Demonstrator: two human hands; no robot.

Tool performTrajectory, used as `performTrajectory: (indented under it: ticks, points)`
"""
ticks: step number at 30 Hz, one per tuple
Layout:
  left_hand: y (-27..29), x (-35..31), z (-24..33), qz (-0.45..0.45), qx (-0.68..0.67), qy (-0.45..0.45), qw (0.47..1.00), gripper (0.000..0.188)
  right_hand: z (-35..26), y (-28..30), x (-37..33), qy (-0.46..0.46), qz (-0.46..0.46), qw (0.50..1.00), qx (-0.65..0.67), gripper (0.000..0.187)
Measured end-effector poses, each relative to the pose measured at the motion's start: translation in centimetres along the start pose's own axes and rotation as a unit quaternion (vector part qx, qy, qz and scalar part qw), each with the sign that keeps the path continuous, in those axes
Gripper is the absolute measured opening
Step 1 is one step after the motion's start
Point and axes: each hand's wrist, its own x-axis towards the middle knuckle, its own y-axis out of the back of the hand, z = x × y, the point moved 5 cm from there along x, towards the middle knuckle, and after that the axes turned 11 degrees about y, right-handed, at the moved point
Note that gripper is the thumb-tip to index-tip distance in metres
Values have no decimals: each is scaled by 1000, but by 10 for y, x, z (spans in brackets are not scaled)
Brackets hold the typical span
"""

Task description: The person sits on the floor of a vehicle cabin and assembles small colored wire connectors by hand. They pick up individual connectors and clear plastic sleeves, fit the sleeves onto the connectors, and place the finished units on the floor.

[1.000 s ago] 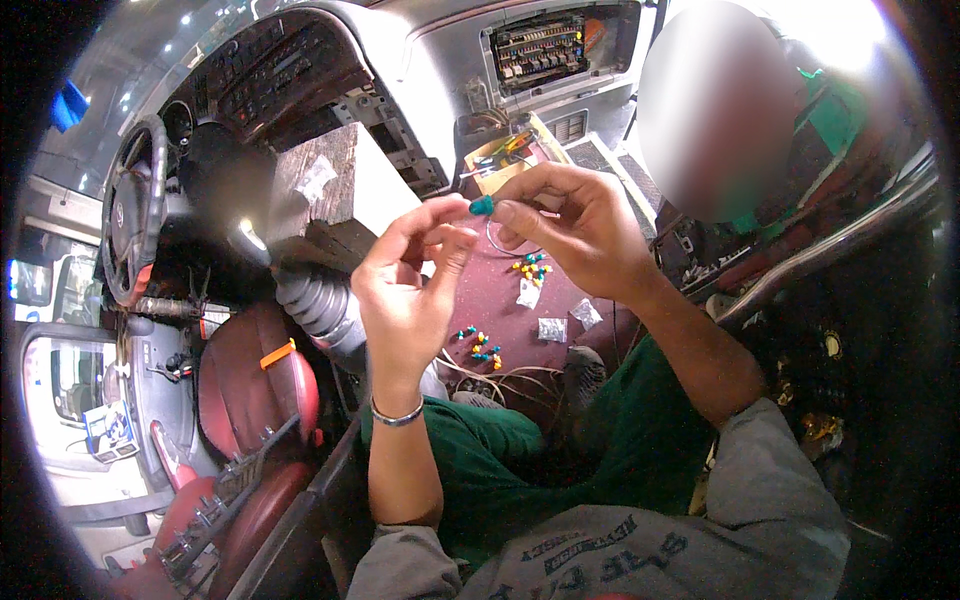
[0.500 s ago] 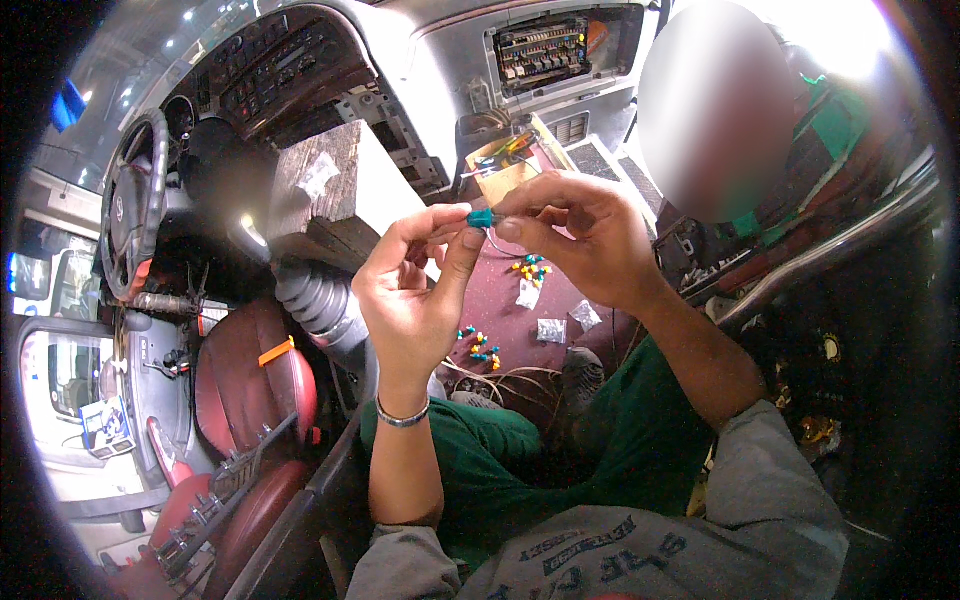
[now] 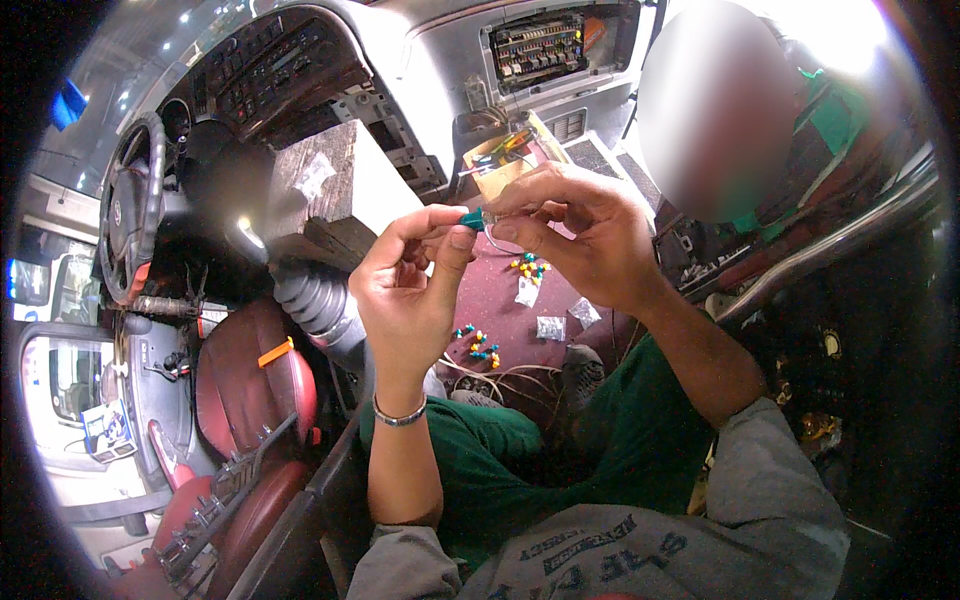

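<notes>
In front of my chest, my left hand [image 3: 405, 300] pinches a small teal plastic piece [image 3: 472, 220] between thumb and fingertips. My right hand [image 3: 590, 240] meets it from the right, thumb and fingers pinched at the piece's end. Whatever the right fingertips hold is too small to make out. Below the hands, on the dark red floor [image 3: 505, 315], lie small yellow and teal pieces in two clusters, one farther off [image 3: 530, 267] and one nearer [image 3: 485, 352]. Small clear plastic bags [image 3: 550, 328] lie beside them.
An open box of hand tools [image 3: 505, 160] stands beyond my hands. Left of them is a wooden block [image 3: 335, 175] bearing a clear bag, then a steering wheel [image 3: 132, 210] and red seat [image 3: 255, 380]. Another person [image 3: 830, 120] is at upper right, beside a metal rail [image 3: 840, 235].
The teal piece has tilted and shifted slightly left with my left hand. A small gap with something pale now shows between it and my right fingertips.
</notes>
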Motion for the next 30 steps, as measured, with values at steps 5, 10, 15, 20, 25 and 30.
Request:
performTrajectory:
  ticks: [5, 10, 15, 20, 25, 30]
  points:
    - [0, 0, 0, 8, 11, 5, 1000, 23, 5, 2, -1, -5, -17, 999, -37, 19]
    - [-1, 0, 0, 10, 4, 4, 1000, 23, 2, 2, 0, 4, -22, 999, -50, 19]
    - [-1, 0, 1, -8, 0, 7, 1000, 22, 2, 1, -1, 3, -11, 999, -33, 19]
    - [-2, -1, 0, -1, 6, -4, 1000, 21, 0, 1, 0, 7, -13, 999, -36, 18]
    - [5, 3, -5, -19, 59, -7, 998, 28, 4, -2, 4, -50, -12, 999, -2, 14]
    - [24, 17, -13, 26, 72, -8, 997, 42, 61, 25, 7, -43, 12, 998, -52, 13]
